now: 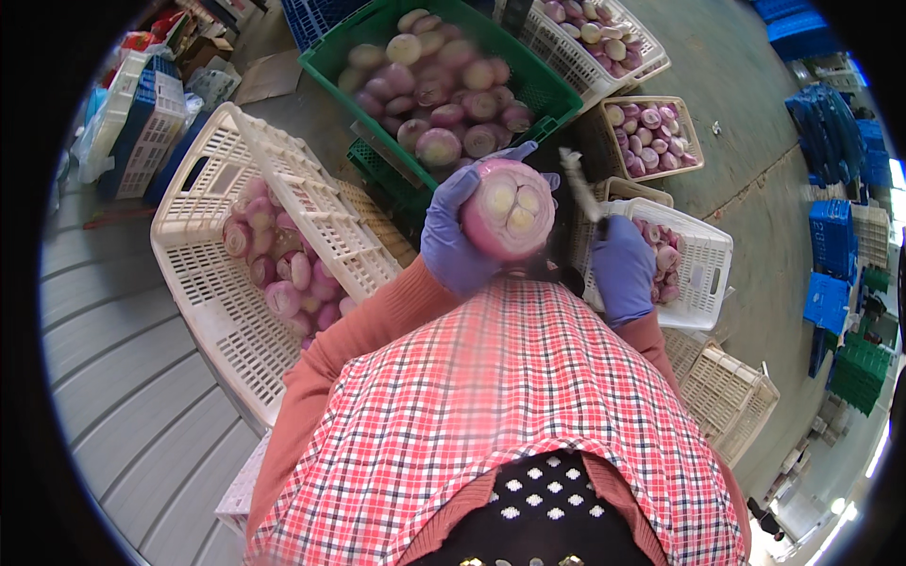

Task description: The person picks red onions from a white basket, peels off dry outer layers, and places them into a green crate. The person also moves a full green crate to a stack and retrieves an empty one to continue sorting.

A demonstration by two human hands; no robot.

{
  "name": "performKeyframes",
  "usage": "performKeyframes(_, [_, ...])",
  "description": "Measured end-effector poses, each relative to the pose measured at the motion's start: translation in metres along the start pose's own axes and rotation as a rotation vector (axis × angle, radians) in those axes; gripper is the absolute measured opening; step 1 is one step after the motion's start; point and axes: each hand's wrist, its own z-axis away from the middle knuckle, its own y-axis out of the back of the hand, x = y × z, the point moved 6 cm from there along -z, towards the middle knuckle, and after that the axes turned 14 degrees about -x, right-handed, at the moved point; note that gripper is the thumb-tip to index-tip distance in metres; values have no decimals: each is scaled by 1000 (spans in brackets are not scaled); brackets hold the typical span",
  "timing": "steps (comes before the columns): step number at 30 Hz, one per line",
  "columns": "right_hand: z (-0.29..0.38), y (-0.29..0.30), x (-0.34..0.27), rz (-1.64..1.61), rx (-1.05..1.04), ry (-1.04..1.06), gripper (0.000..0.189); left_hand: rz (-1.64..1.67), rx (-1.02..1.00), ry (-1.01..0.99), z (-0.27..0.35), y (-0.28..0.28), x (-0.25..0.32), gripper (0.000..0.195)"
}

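Note:
My left hand (451,237), in a purple glove, holds up a large peeled red onion (520,230). The onion's flat cut face is turned towards me and shows several pale cores. To its right my right hand (624,272), gloved alike, grips a small knife (580,185) by its dark handle; the blade looks blurred and points away from me. Just beyond the left hand stands a green plastic crate (563,106) heaped with peeled onions (439,145). Beside the right hand a white basket (701,283) contains small purple onion pieces (665,262).
On the left a large cream crate (191,283) holds peeled onions (287,297). Further baskets of onions, one white (655,60) and one cream (697,145), stand at the back right. Cream crates (729,396) lie at my right, and blue crates (824,304) are stacked beyond them.

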Motion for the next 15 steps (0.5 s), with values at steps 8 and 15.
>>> performKeyframes(8, [49, -11, 86, -830, -79, -338, 18, 266, -87, 86, -6, -2, -7, 79])
performKeyframes(15, [29, 56, -44, -947, -156, 123, 24, 160, -63, 87, -15, 6, -8, 68])
